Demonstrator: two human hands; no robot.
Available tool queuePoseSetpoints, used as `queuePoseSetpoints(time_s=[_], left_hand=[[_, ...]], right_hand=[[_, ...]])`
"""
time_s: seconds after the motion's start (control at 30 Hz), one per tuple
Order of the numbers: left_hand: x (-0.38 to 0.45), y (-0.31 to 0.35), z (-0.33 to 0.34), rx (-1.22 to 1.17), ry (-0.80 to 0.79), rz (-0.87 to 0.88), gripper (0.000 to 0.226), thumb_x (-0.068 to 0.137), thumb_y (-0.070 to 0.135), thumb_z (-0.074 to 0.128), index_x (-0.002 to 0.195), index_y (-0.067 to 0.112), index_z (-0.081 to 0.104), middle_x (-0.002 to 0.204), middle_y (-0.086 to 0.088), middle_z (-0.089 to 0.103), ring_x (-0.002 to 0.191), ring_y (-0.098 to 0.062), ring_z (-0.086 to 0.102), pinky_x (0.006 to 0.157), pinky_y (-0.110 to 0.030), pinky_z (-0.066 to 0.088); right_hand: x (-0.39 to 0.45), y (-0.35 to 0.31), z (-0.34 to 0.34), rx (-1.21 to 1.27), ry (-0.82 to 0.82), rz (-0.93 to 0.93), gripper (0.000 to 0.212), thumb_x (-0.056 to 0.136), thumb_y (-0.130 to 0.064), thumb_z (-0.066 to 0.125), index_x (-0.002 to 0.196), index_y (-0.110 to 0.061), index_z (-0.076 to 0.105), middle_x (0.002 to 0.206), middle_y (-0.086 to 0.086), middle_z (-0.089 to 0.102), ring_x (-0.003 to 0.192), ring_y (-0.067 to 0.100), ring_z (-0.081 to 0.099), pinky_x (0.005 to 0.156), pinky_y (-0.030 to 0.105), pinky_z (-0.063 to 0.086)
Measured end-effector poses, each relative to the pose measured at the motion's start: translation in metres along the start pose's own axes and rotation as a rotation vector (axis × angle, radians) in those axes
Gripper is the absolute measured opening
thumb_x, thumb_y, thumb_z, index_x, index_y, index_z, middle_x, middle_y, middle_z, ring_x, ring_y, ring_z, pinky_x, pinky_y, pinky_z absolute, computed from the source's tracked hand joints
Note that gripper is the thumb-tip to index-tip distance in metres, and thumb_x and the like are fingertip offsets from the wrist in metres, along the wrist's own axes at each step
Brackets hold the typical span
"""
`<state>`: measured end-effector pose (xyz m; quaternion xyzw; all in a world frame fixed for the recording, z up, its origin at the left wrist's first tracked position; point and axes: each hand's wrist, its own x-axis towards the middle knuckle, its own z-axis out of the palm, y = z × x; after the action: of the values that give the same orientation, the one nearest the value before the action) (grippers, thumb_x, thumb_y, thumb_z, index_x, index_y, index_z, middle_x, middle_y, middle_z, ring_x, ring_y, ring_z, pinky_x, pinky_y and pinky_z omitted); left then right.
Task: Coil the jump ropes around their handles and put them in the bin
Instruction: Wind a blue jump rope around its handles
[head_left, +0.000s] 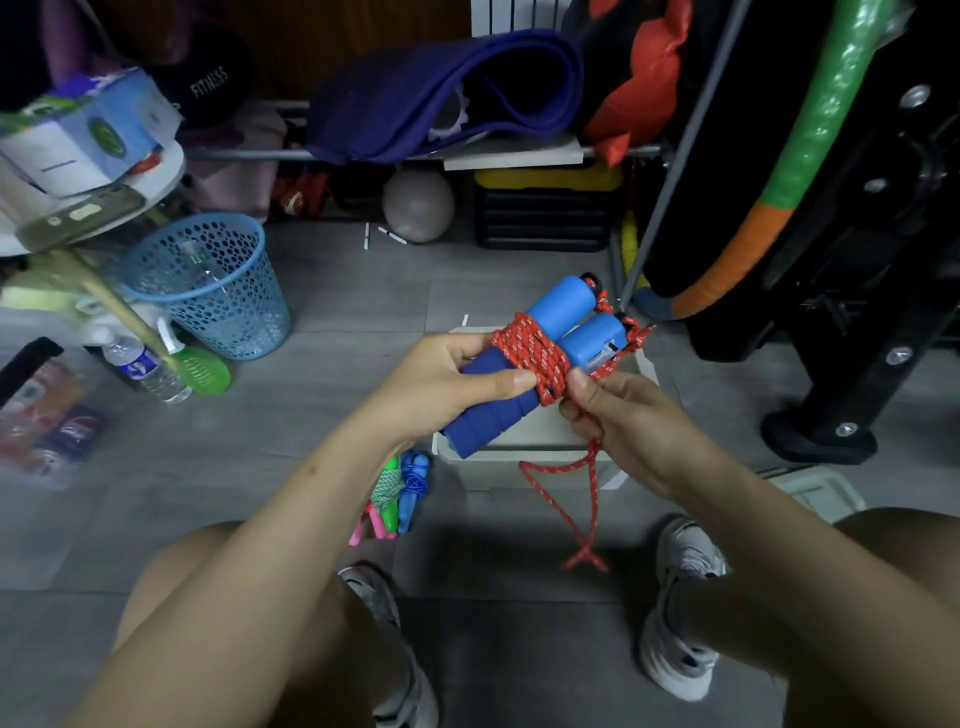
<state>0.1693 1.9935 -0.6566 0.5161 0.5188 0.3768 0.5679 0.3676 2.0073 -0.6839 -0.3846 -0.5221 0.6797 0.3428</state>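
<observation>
My left hand (447, 379) grips the two blue handles (550, 332) of a jump rope, held side by side above a pale bin (524, 467). Red rope (530, 358) is wound several times around the middle of the handles. My right hand (618, 421) pinches the rope just beside the coil, and a loose loop of red rope (587, 509) hangs below it down to the floor. More jump ropes (397, 491), green, blue and pink, lie in a heap on the floor left of the bin.
A blue mesh wastebasket (208, 283) stands at the left, with a water bottle (145, 369) and a green spray bottle (200, 366) beside it. A low shelf with a purple mat (441, 98) runs along the back. Black gym equipment (831, 260) fills the right. My shoes (680, 613) flank the floor below.
</observation>
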Motion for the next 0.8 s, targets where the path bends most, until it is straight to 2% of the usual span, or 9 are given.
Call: queuePoseSetpoints(time_s=[0.07, 0.17, 0.3, 0.37, 0.47, 0.53, 0.63, 0.7, 0.8], left_hand=[[0.002, -0.002, 0.001, 0.073, 0.004, -0.019, 0.034, 0.076, 0.020, 0.077, 0.103, 0.001, 0.066, 0.093, -0.014, 0.069, 0.080, -0.018, 0.063, 0.076, -0.034, 0.053], [0.004, -0.006, 0.003, 0.169, 0.052, -0.032, 0.034, 0.080, 0.026, 0.073, 0.096, -0.004, 0.065, 0.079, -0.009, 0.065, 0.070, -0.015, 0.060, 0.066, -0.031, 0.049], [0.010, -0.010, 0.004, 0.173, 0.097, -0.044, 0.029, 0.080, 0.026, 0.074, 0.096, 0.003, 0.067, 0.080, -0.006, 0.068, 0.069, -0.012, 0.062, 0.066, -0.029, 0.051], [0.013, -0.014, 0.004, 0.147, 0.148, -0.061, 0.027, 0.080, 0.026, 0.075, 0.098, 0.006, 0.068, 0.086, -0.008, 0.070, 0.074, -0.015, 0.064, 0.071, -0.033, 0.053], [0.015, -0.016, 0.006, 0.070, 0.220, -0.071, 0.023, 0.080, 0.022, 0.075, 0.098, 0.009, 0.068, 0.087, -0.006, 0.071, 0.074, -0.016, 0.066, 0.070, -0.031, 0.055], [0.015, -0.013, 0.005, 0.047, 0.221, -0.068, 0.024, 0.080, 0.021, 0.074, 0.100, 0.010, 0.068, 0.088, -0.005, 0.072, 0.074, -0.016, 0.067, 0.068, -0.030, 0.055], [0.015, -0.008, 0.001, 0.084, 0.173, -0.064, 0.027, 0.080, 0.022, 0.074, 0.103, 0.009, 0.067, 0.091, -0.006, 0.072, 0.076, -0.015, 0.067, 0.071, -0.030, 0.056], [0.014, -0.005, 0.002, 0.146, 0.139, -0.040, 0.026, 0.080, 0.024, 0.074, 0.101, 0.010, 0.067, 0.088, -0.005, 0.071, 0.075, -0.014, 0.066, 0.072, -0.031, 0.055], [0.011, -0.003, 0.000, 0.278, 0.066, -0.023, 0.027, 0.079, 0.028, 0.076, 0.096, 0.010, 0.067, 0.087, -0.006, 0.071, 0.076, -0.016, 0.066, 0.078, -0.039, 0.055]], right_hand=[[-0.001, 0.002, 0.001, -0.067, 0.052, -0.014, 0.031, 0.080, -0.042, 0.060, 0.073, -0.012, 0.053, 0.064, 0.002, 0.038, 0.056, 0.011, 0.027, 0.053, 0.022, 0.026], [-0.001, 0.003, 0.003, -0.196, 0.161, -0.023, 0.034, 0.088, -0.039, 0.059, 0.062, -0.017, 0.053, 0.053, -0.005, 0.038, 0.050, 0.009, 0.030, 0.049, 0.022, 0.028], [-0.001, -0.001, 0.008, -0.704, 0.298, -0.086, 0.043, 0.096, -0.036, 0.047, 0.058, -0.018, 0.056, 0.040, -0.011, 0.047, 0.044, 0.000, 0.046, 0.047, 0.011, 0.034], [-0.003, -0.002, 0.014, -0.862, 0.254, -0.136, 0.043, 0.097, -0.036, 0.043, 0.063, -0.013, 0.056, 0.050, -0.007, 0.052, 0.053, 0.002, 0.051, 0.054, 0.014, 0.038], [-0.005, 0.008, 0.022, -1.066, 0.089, -0.221, 0.026, 0.095, -0.031, 0.051, 0.097, -0.011, 0.067, 0.087, 0.006, 0.069, 0.083, 0.021, 0.061, 0.073, 0.034, 0.046], [-0.007, 0.007, 0.026, -1.120, 0.134, -0.298, 0.021, 0.094, -0.024, 0.054, 0.103, -0.013, 0.068, 0.097, 0.008, 0.070, 0.090, 0.027, 0.062, 0.075, 0.034, 0.046], [-0.008, -0.006, 0.021, -1.047, 0.294, -0.371, 0.018, 0.092, -0.023, 0.056, 0.099, -0.016, 0.071, 0.085, 0.004, 0.070, 0.080, 0.024, 0.063, 0.067, 0.026, 0.042], [-0.008, -0.012, 0.014, -1.074, 0.277, -0.412, 0.019, 0.092, -0.028, 0.057, 0.093, -0.015, 0.071, 0.077, 0.002, 0.067, 0.073, 0.023, 0.062, 0.062, 0.026, 0.041], [-0.008, -0.019, 0.010, -1.239, 0.259, -0.542, 0.037, 0.085, -0.048, 0.051, 0.081, -0.017, 0.071, 0.071, 0.000, 0.065, 0.065, 0.021, 0.060, 0.054, 0.028, 0.043]])
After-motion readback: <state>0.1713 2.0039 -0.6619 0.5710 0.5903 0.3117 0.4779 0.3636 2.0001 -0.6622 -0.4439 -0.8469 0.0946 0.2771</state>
